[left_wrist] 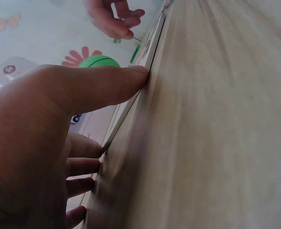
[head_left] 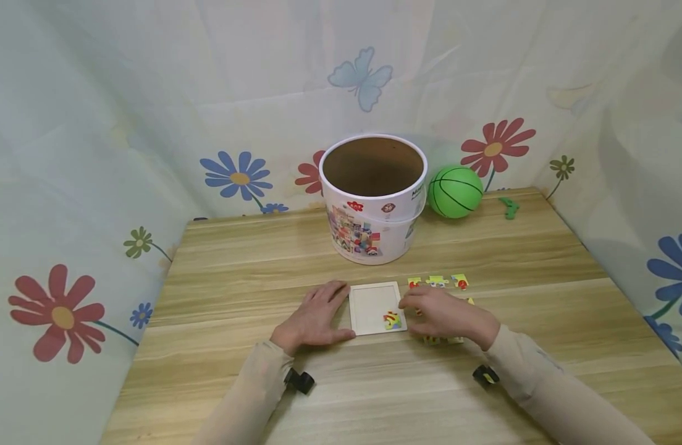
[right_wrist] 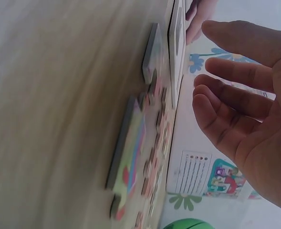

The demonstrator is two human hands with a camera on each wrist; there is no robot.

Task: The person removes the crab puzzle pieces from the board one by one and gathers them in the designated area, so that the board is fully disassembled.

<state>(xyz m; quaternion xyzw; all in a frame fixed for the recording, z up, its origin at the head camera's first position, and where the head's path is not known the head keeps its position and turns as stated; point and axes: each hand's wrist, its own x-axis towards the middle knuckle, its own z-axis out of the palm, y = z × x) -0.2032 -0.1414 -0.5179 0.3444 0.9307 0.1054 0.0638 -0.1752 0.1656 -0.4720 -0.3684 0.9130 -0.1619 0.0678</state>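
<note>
A square wooden puzzle tray (head_left: 372, 301) lies on the table with one colourful jigsaw piece (head_left: 393, 319) in its near right corner. My left hand (head_left: 317, 315) rests along the tray's left side, fingers spread. In the left wrist view its thumb (left_wrist: 102, 86) touches the tray's edge. My right hand (head_left: 442, 314) is over the tray's right side, raised off the table. Its fingers (right_wrist: 235, 76) are loosely bent in the right wrist view, with nothing between them. Several loose jigsaw pieces (right_wrist: 128, 157) lie beside and below it, some hidden by the hand in the head view.
Behind the tray stands a white bucket (head_left: 369, 238) with printed pictures. A green ball (head_left: 456, 191) sits against it on the right, and a small green toy (head_left: 509, 207) lies farther right. Flower-printed curtains (head_left: 252, 74) border the wooden table (head_left: 235, 259).
</note>
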